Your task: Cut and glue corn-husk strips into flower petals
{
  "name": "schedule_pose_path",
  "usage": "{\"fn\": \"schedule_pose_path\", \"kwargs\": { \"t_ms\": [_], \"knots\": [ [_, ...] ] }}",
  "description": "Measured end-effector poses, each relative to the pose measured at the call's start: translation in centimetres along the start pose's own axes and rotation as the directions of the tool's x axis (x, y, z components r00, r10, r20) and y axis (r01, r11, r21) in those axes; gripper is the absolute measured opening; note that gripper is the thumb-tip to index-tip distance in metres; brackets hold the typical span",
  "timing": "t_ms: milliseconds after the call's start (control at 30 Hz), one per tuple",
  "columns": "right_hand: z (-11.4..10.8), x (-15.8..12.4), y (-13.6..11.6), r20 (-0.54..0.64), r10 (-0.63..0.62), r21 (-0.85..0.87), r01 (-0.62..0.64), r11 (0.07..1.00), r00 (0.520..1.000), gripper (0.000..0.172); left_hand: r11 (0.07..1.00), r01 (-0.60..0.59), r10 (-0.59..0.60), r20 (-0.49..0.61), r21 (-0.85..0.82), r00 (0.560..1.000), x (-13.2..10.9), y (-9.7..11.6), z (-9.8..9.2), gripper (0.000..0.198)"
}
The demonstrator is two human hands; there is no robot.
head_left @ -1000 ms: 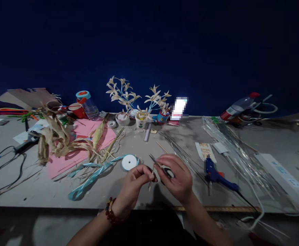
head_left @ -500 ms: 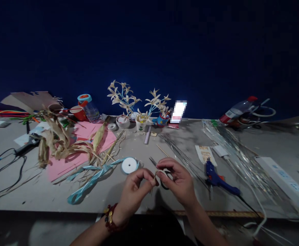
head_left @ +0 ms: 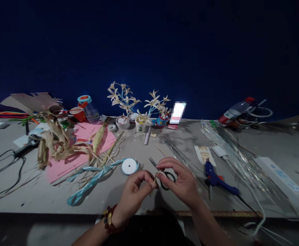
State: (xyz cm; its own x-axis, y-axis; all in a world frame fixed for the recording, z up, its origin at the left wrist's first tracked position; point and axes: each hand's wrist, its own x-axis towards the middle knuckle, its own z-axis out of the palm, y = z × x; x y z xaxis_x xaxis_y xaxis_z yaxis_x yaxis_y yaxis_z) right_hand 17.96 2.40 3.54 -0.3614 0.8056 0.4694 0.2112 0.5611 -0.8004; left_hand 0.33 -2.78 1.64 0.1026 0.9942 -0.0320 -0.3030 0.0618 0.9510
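Near the table's front edge, my left hand [head_left: 137, 188] pinches a thin pale strip [head_left: 155, 179] between thumb and fingertips. The fingers of my right hand [head_left: 178, 179] are closed on the upper part of the same small piece, almost touching the left fingertips. Its exact shape is partly hidden by the fingers. Black-handled scissors [head_left: 170, 177] lie on the table behind and under my right hand. A white spool with light blue ribbon [head_left: 129, 166] is just beyond my left hand.
Dried husks [head_left: 59, 140] lie on pink paper [head_left: 54, 167] at left. Cups with husk flowers [head_left: 140, 123] stand at the back. Metal wires [head_left: 177, 153], a blue glue gun [head_left: 218, 181], a power strip [head_left: 280, 177] and a bottle [head_left: 236, 111] are at right.
My right hand has shifted slightly right, and more of the scissors' handle shows. Both hands keep their hold on the small piece.
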Motion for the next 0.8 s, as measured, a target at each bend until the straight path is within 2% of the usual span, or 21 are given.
{"fn": "schedule_pose_path", "kwargs": {
  "t_ms": [200, 300, 367, 500, 567, 633, 800],
  "knots": [
    [0.5, -0.8, 0.4, -0.045, 0.128, 0.21, -0.116, 0.971, 0.991, 0.013, 0.996, 0.041, -0.041, 0.007, -0.075, 0.999, 0.0, -0.4, -0.1, 0.019],
    [1.0, -1.5, 0.4, -0.066, 0.186, 0.268, -0.162, 0.95, 0.98, 0.007, 0.997, 0.017, -0.017, -0.011, -0.075, 1.0, 0.1, -0.7, -0.2, 0.019],
    [1.6, -1.8, 0.2, -0.08, 0.209, 0.301, -0.176, 0.937, 0.975, 0.002, 0.998, -0.042, 0.041, -0.028, -0.038, 0.999, 0.1, -0.8, -0.2, 0.018],
    [3.2, -2.7, 0.3, -0.111, 0.261, 0.345, -0.209, 0.915, 0.959, 0.006, 0.963, -0.232, 0.243, -0.067, 0.134, 0.968, 0.4, -1.0, -0.5, 0.014],
    [4.0, -3.2, 0.7, -0.142, 0.274, 0.329, -0.216, 0.92, 0.951, 0.005, 0.929, -0.3, 0.326, -0.098, 0.218, 0.94, 0.6, -1.0, -0.6, 0.013],
    [4.7, -3.6, 1.0, -0.168, 0.244, 0.282, -0.191, 0.94, 0.955, 0.006, 0.917, -0.32, 0.356, -0.126, 0.239, 0.926, 0.7, -1.2, -0.6, 0.013],
    [5.1, -3.5, 0.6, -0.176, 0.065, 0.0, -0.066, 0.998, 0.982, 0.015, 0.953, -0.274, 0.296, -0.197, 0.131, 0.935, 0.8, -1.9, -0.6, 0.014]
  ]
}}
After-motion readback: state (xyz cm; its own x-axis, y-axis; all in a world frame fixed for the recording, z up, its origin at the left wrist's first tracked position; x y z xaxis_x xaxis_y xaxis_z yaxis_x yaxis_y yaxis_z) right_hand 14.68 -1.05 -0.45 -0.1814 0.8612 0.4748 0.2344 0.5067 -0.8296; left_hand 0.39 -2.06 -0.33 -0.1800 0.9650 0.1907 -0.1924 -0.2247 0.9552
